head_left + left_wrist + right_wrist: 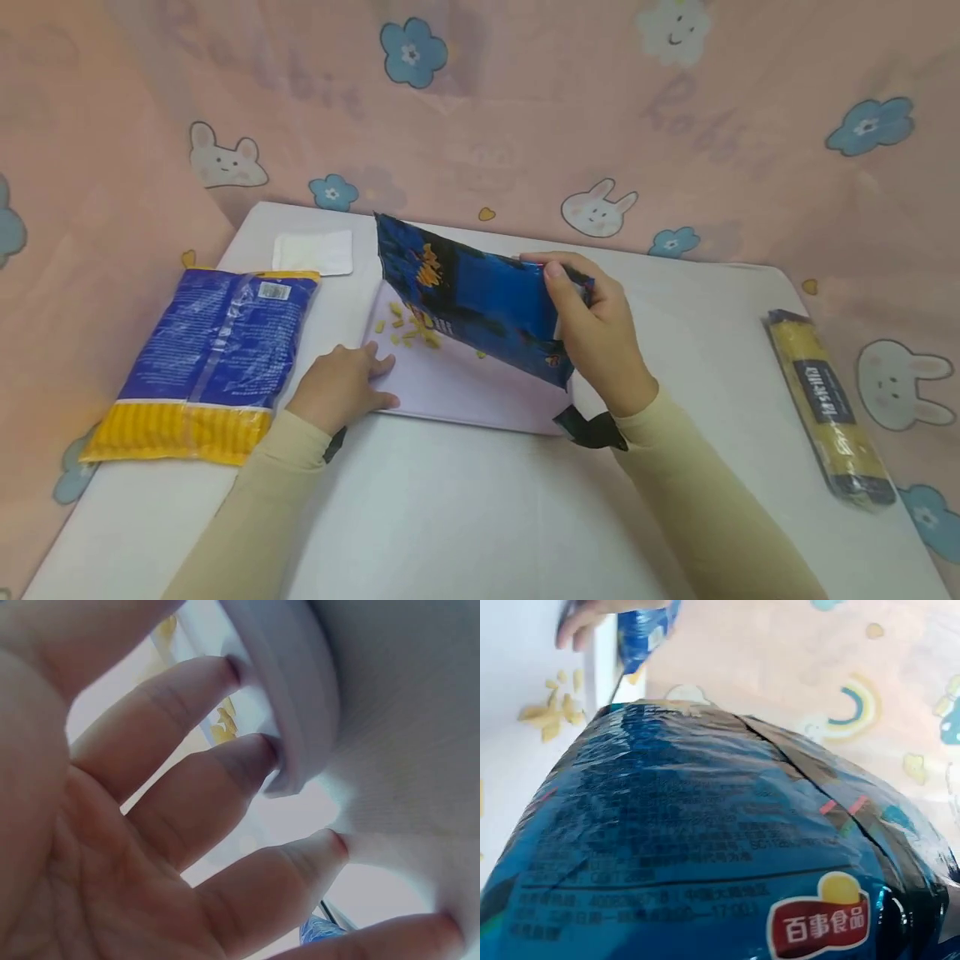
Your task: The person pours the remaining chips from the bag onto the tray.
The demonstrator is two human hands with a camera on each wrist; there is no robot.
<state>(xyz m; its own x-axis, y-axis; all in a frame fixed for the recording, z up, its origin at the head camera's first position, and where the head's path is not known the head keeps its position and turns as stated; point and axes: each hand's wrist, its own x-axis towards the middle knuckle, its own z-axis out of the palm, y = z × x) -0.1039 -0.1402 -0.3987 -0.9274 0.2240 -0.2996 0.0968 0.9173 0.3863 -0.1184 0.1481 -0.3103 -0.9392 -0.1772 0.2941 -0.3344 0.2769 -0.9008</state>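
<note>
My right hand [603, 333] grips one end of a dark blue snack bag [495, 296], which is tilted over a pale purple board [465, 396]. The bag's other end points to the upper left; in the right wrist view the bag [675, 825] fills most of the picture. Small yellow pieces [408, 325] lie scattered on the board's left part, seen also as yellow pieces [551, 712] in the right wrist view. My left hand [345, 387] rests at the board's left edge with its fingers spread, and in the left wrist view fingertips of the left hand [180, 787] touch the rim.
A large blue and yellow package [217, 358] lies left of the board. Behind it is a small white square packet [312, 252]. At the table's far right lies a long pack of yellowish noodles [828, 408]. A patterned pink cloth [480, 108] hangs behind the white table [450, 517].
</note>
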